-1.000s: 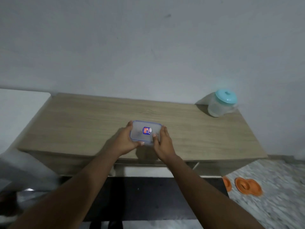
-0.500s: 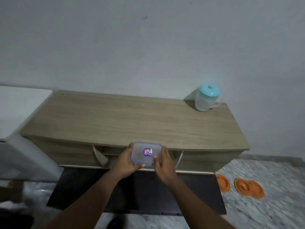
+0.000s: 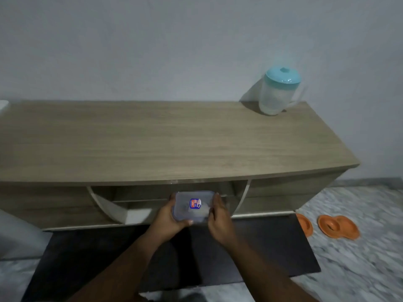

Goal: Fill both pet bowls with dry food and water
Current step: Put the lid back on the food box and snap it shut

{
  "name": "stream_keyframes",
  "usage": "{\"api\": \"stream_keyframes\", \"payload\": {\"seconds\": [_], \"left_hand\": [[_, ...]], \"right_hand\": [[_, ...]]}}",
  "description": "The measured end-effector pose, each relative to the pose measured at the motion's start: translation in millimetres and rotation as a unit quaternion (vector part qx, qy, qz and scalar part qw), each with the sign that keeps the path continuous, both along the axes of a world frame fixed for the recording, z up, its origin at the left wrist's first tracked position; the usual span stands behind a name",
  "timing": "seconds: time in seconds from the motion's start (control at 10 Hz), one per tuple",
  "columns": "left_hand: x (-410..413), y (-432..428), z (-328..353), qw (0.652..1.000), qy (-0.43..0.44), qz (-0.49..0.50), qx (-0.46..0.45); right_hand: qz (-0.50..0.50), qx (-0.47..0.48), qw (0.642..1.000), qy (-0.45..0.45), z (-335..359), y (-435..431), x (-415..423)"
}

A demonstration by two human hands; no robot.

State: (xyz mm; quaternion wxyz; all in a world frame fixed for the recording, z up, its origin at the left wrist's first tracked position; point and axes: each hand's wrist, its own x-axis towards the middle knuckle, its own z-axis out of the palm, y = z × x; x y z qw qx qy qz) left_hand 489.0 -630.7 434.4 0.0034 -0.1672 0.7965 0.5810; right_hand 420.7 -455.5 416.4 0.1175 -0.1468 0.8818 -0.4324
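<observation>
1. Left hand (image 3: 168, 221): bare, seen from the back. Knuckles and thumb are visible, and the thumb tip carries a short, trimmed nail.
2. Right hand (image 3: 220, 223): bare, seen from the back and the thumb side. The outline is slightly softened by blur.
3. Left forearm (image 3: 122, 264): uncovered from the wrist to the near edge of the view. It is slim at the wrist and broadens nearer the camera.
4. Right forearm (image 3: 268, 273): likewise uncovered along its whole visible length, with the same taper.
</observation>
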Motion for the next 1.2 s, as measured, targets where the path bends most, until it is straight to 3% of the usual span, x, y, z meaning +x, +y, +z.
{"api": "stream_keyframes", "payload": {"seconds": [0.3, 0.4, 0.6, 0.7, 0.9, 1.0, 1.1, 1.2], "left_hand": [[-76.9, -33.5, -49.4, 0.993, -0.015, 0.029, -0.109], [-89.1, -38.2, -54.3, 0.992, -0.072, 0.023, -0.105], [-102.4, -44.9, -57.7, 0.987, -0.128, 0.031, -0.095], [-103.0, -47.9, -64.1, 0.986, -0.141, 0.031, -0.083], [-111.2, -50.9, -70.4, 0.978, -0.171, 0.036, -0.113], [-107.5, -45.9, -64.0, 0.976, -0.178, 0.024, -0.124], [-104.6, -44.8, -54.4, 0.99, -0.095, 0.086, -0.051], [-44.4, -42.8, -50.6, 0.987, -0.045, 0.151, -0.02]], "right_hand": [[-0.037, 0.091, 0.995, -0.002, -43.5, -37.6, -76.8], [-0.021, 0.077, 0.995, 0.052, -39.2, -44.7, -83.7], [0.058, 0.172, 0.982, 0.053, -32.5, -50.2, -96.4], [0.066, 0.168, 0.983, 0.022, -36.4, -55.4, -96.8], [0.052, 0.168, 0.978, 0.115, -51.2, -58.4, -105.9], [0.049, 0.151, 0.981, 0.107, -53.0, -57.6, -100.9], [-0.036, 0.05, 0.994, 0.094, -43.7, -55.9, -102.8], [-0.117, -0.012, 0.992, 0.043, -48.1, -35.5, -62.2]]}}
